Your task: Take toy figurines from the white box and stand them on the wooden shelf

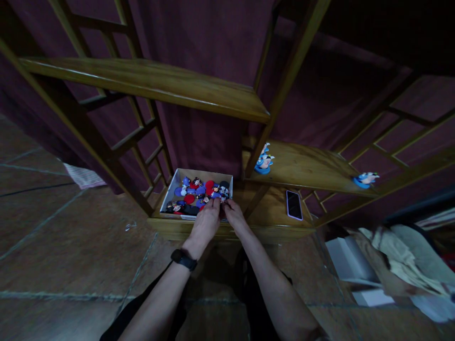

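Observation:
A shallow cardboard box (pixel 204 173) stands on the low wooden shelf, filled with several small figurines (pixel 200 190) on round blue, red and black bases. Both my hands are at its front right corner, close together. My left hand (pixel 209 219), with a dark watch (pixel 184 259) on the wrist, reaches over the front rim with its fingers bent down and together. Beside it, my right hand (pixel 233 214) has its fingers curled inward at the same corner. Something small and dark red shows between the fingertips, too covered to make out.
On the raised shelf (pixel 305 166) to the right stand white-and-blue figurines (pixel 264 164), with another figurine (pixel 366 179) at its far end. A phone (pixel 293 205) lies on the lower shelf. An upper plank (pixel 149 85) overhangs the box. White boxes (pixel 350 259) and cloth lie on the floor at right.

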The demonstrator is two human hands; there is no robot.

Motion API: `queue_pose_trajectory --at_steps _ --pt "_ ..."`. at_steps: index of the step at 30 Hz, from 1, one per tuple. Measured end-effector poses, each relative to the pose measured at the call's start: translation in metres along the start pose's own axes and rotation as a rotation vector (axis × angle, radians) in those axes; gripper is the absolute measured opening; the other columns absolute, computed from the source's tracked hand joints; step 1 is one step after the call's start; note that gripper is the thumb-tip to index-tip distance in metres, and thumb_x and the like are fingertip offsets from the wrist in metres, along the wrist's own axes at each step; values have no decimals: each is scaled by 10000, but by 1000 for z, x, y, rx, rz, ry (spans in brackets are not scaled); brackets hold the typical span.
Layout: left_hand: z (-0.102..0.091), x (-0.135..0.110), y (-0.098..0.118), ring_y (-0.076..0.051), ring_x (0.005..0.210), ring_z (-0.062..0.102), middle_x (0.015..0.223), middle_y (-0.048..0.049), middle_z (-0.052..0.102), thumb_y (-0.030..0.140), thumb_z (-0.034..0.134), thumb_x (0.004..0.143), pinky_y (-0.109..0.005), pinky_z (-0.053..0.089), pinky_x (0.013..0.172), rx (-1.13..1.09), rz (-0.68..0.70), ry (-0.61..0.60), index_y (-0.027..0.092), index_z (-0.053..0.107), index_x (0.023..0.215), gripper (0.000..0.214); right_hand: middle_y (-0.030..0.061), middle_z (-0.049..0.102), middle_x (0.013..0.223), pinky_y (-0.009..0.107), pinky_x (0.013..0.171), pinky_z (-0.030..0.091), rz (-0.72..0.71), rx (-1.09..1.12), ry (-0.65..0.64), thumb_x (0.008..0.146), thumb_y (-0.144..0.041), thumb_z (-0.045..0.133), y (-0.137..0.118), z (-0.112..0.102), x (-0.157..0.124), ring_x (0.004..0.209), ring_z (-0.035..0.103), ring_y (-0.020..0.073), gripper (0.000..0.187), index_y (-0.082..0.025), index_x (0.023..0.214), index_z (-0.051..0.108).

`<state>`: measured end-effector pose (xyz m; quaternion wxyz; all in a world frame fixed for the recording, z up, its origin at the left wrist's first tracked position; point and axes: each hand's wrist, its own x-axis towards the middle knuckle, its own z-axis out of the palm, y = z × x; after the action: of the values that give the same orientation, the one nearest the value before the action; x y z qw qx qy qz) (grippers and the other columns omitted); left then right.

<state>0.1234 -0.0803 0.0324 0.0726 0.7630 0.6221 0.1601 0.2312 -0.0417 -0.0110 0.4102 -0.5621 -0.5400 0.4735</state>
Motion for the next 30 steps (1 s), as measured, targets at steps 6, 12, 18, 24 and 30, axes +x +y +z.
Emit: queue_pose_trajectory --at_steps 6,12,18,24,30 --pt "-2 -2 3 -216 961 571 1083 -147 531 34 381 757 -307 452 781 80 43 2 127 349 1209 463 -17 594 700 242 627 434 -18 -20 4 764 -260 416 2 0 -1 677 539 139 195 -218 833 593" --pt "-2 -2 3 -207 969 560 1062 -134 535 24 368 755 -295 445 791 112 62 -13 124 365 1204 460 -19 599 697 242 627 445 -10 -23 5 762 -250 410 2 0 0 672 546 137 203 -215 836 596" --pt "0 -2 4 -211 985 550 1064 -137 537 23 379 750 -303 423 832 96 74 8 113 387 1192 451 -18 599 679 246 617 451 6 -22 6 768 -241 408 5 1 1 668 552 143 204 -222 843 598" --pt "5 0 1 -213 973 569 1124 -148 539 27 415 728 -303 434 811 -75 -5 -2 134 403 1212 496 -18 604 715 245 653 445 -10 -46 9 757 -244 430 6 -1 2 693 547 140 190 -211 833 602" --pt "3 14 -14 -215 892 602 981 -101 645 121 518 695 -316 447 795 -505 -188 -23 136 532 1124 430 -32 589 722 248 699 436 -1 -40 16 739 -261 472 2 -1 1 705 538 130 156 -210 803 605"
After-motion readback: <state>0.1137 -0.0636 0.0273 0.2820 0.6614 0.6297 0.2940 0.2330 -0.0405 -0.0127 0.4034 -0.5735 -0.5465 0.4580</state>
